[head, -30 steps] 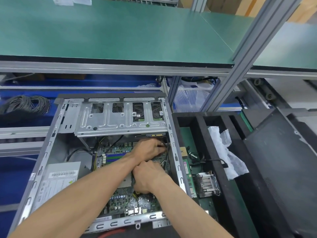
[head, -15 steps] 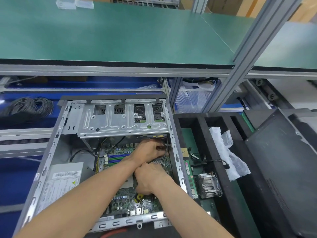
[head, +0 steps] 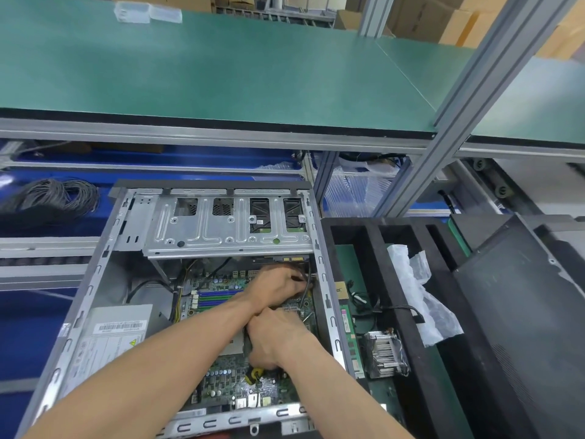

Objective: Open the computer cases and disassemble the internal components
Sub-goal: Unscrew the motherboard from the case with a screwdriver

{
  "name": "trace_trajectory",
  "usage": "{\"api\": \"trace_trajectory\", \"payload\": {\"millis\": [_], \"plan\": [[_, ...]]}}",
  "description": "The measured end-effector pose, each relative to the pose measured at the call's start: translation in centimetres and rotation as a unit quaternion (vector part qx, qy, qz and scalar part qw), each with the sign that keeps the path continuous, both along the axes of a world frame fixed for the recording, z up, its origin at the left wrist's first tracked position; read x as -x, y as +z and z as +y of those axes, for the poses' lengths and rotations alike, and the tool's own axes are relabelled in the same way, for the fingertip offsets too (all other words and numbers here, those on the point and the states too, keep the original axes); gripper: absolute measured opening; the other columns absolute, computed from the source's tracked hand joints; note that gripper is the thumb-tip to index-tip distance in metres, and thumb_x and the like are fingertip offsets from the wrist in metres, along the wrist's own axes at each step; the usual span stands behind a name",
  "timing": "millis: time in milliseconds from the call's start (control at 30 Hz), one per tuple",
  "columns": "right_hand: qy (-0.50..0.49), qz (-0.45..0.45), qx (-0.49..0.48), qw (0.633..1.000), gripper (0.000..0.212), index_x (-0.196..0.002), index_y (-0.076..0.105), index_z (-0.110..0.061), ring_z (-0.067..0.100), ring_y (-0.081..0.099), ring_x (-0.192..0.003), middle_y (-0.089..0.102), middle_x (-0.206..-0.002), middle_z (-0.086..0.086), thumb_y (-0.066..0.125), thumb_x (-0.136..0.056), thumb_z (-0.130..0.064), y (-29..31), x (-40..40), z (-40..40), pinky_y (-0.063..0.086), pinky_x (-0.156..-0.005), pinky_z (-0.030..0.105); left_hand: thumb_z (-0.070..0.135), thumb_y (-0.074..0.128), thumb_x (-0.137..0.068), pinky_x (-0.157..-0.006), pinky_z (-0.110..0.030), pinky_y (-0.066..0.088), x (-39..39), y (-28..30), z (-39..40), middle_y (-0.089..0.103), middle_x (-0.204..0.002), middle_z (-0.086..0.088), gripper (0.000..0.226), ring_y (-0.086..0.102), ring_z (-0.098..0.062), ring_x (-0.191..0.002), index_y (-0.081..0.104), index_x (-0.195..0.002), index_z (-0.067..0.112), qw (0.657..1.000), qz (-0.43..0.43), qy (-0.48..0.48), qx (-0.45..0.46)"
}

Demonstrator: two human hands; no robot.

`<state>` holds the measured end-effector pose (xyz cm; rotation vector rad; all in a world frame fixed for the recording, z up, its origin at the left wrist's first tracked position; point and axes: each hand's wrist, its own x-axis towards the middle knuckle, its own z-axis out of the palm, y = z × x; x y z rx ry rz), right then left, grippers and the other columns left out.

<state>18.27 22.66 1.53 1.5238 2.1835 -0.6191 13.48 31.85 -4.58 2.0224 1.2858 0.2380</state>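
Note:
An open computer case (head: 95,280) lies flat in front of me, its green motherboard (head: 221,384) exposed. A silver drive cage (head: 221,236) spans the far end and a grey power supply (head: 110,337) sits at the left. My left hand (head: 278,285) is deep inside near the right wall, fingers closed on black cables (head: 306,282). Just below it, my right hand (head: 275,340) is clenched over the board around a tool with a yellow-and-black handle (head: 254,373). The tool's tip is hidden under my hands.
A black foam tray (head: 380,248) to the right holds a heat sink (head: 384,353), a memory stick (head: 348,324) and a crumpled plastic bag (head: 418,289). A black side panel (head: 522,312) lies further right. A cable bundle (head: 57,198) rests at left, under a green shelf (head: 221,74).
Both hands stay at the same spot inside the case. The right hand has shifted a little, so the tool's yellow handle now shows below it.

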Motion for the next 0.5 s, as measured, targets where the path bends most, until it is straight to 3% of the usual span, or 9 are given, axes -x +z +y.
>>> {"api": "trace_trajectory", "payload": {"millis": [67,200,367,500], "plan": [[-0.002,-0.002,0.001,1.0,0.04,-0.125,0.058,-0.007,0.037,0.061,-0.108,0.062,-0.12,0.017,0.062,-0.09,-0.024,0.06,-0.01,0.02,0.045,-0.079,0.042,0.054,0.058,-0.092,-0.074,-0.017,0.034,0.01,0.11,0.02,0.072,-0.108,0.014,0.032,0.057,-0.004,-0.093,0.075,-0.108,0.032,1.0,-0.001,0.011,0.005],[0.004,-0.001,-0.002,1.0,0.038,-0.124,0.059,-0.006,0.037,0.061,-0.108,0.062,-0.121,0.016,0.061,-0.089,-0.022,0.05,0.01,0.01,0.043,-0.078,0.041,0.042,0.06,-0.092,-0.068,-0.021,0.035,-0.06,0.35,-0.24,0.076,-0.1,0.004,0.026,0.065,-0.016,-0.089,0.078,-0.1,0.026,1.0,0.005,-0.007,-0.011],[0.009,-0.005,-0.004,1.0,0.037,-0.122,0.06,-0.006,0.037,0.062,-0.107,0.063,-0.119,0.017,0.061,-0.089,-0.023,-0.1,0.01,0.02,0.044,-0.079,0.041,0.051,0.062,-0.09,-0.064,-0.007,0.033,0.0,0.46,-0.29,0.066,-0.096,0.025,0.024,0.054,-0.001,-0.087,0.075,-0.103,0.035,0.998,-0.017,0.047,0.023],[0.015,-0.011,-0.003,1.0,0.037,-0.122,0.06,-0.008,0.035,0.061,-0.107,0.063,-0.119,0.016,0.061,-0.09,-0.026,-0.31,0.0,0.06,0.04,-0.075,0.04,0.047,0.061,-0.088,-0.073,-0.023,0.045,0.01,0.68,-0.49,0.07,-0.09,0.018,0.024,0.063,-0.01,-0.086,0.076,-0.103,0.035,1.0,-0.001,-0.002,0.024]]}}
